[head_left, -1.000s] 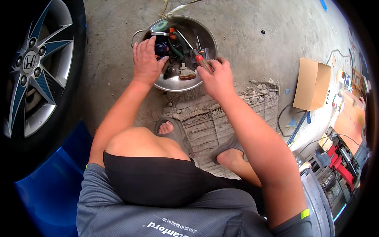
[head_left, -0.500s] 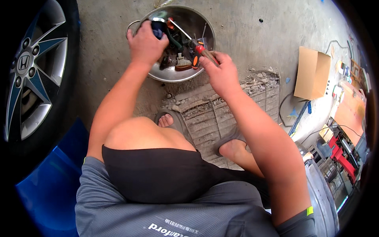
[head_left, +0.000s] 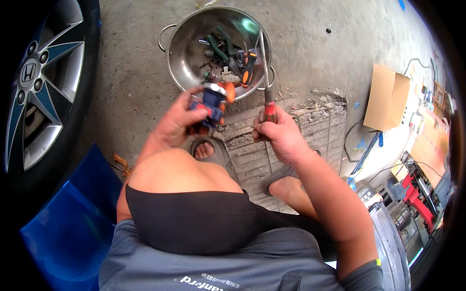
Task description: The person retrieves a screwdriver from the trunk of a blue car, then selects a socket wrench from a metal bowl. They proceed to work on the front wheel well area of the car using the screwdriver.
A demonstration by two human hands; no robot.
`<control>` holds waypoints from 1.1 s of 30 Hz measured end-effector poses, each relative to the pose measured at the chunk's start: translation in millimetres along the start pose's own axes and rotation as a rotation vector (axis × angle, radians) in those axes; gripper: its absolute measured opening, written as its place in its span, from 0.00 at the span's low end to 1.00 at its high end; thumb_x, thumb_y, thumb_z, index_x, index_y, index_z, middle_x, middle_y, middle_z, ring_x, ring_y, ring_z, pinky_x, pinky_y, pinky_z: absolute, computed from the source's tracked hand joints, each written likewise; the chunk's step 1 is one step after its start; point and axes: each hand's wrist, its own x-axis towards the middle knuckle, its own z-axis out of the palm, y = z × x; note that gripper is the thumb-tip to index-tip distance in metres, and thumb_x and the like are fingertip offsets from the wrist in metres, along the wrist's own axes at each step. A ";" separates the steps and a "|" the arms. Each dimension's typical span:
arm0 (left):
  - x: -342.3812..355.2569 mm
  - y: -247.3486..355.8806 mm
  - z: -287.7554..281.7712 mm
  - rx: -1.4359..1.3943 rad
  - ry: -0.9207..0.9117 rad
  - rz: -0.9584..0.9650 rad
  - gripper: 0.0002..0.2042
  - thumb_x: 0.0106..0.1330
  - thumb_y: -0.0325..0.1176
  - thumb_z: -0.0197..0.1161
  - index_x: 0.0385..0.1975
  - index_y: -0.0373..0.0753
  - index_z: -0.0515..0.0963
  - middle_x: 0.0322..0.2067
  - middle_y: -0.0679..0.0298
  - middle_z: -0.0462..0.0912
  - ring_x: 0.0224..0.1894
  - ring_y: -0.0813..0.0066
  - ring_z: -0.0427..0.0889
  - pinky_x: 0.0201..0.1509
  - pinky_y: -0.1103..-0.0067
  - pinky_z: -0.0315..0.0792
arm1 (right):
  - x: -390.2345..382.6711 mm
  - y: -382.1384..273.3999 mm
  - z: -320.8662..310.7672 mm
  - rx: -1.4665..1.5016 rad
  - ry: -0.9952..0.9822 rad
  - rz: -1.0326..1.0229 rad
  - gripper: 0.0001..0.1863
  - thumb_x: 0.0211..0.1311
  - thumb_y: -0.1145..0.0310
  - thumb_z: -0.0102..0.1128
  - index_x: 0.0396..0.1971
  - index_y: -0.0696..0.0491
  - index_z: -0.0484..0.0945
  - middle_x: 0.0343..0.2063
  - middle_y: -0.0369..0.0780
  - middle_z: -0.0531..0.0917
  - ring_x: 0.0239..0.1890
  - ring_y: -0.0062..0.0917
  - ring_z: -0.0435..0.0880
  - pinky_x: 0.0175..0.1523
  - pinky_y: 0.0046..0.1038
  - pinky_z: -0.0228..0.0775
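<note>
My left hand (head_left: pixel 183 116) is closed round a motion-blurred dark blue and orange object (head_left: pixel 211 104) with silver and red parts, held at the near left of a steel bowl (head_left: pixel 182 36). My right hand (head_left: pixel 274 131) grips a screwdriver (head_left: pixel 269 110) by its red handle, the long shaft pointing up past the bowl's right side. Inside the bowl lie green-handled pliers (head_left: pixel 218 51), a black and orange-handled tool (head_left: pixel 247 72), a pale plastic piece (head_left: pixel 229 76) and several small metal parts (head_left: pixel 203 42).
A car wheel (head_left: pixel 53 97) stands at left above a blue panel (head_left: pixel 68 218). An open cardboard box (head_left: pixel 383 97) sits at right near cables, boards and a red metal tool (head_left: pixel 417 199). A broken concrete patch with exposed rebar (head_left: pixel 242 155) lies between my sandalled feet (head_left: pixel 211 157).
My left hand has lifted the blue object out of the bowl toward my body. My right hand has moved slightly toward me, turning the screwdriver more upright in the picture.
</note>
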 end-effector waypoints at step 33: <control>116.9 43.9 12.9 2.042 0.086 0.997 0.30 0.56 0.26 0.59 0.63 0.48 0.68 0.64 0.61 0.66 0.69 0.57 0.58 0.72 0.61 0.53 | 7.8 16.1 -3.8 0.160 0.184 -0.150 0.24 0.54 0.66 0.73 0.48 0.58 0.72 0.40 0.36 0.81 0.41 0.18 0.77 0.49 0.24 0.69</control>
